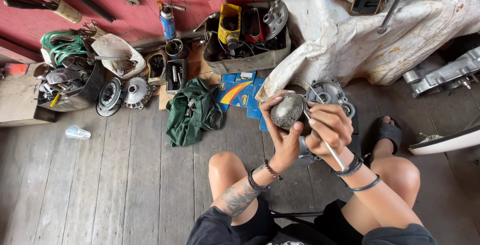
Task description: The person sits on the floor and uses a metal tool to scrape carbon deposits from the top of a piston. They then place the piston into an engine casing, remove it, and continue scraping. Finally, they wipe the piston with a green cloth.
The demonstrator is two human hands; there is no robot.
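We hold a round grey metal part (287, 110) in our left hand (281, 135), fingers wrapped around it, above the plank floor (125, 175). Our right hand (327, 127) pinches a thin metal rod (325, 142), its long axis slanting from lower right up-left to the part.

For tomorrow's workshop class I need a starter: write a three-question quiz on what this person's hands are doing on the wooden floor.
1. True or false: the left hand cups a round grey metal part.
2. What does the right hand grip? A) thin metal rod B) hammer C) spray can
3. Fill in: a crumpled ____ cloth lies on the floor planks.

Key: 1 true; 2 A, the thin metal rod; 3 green.
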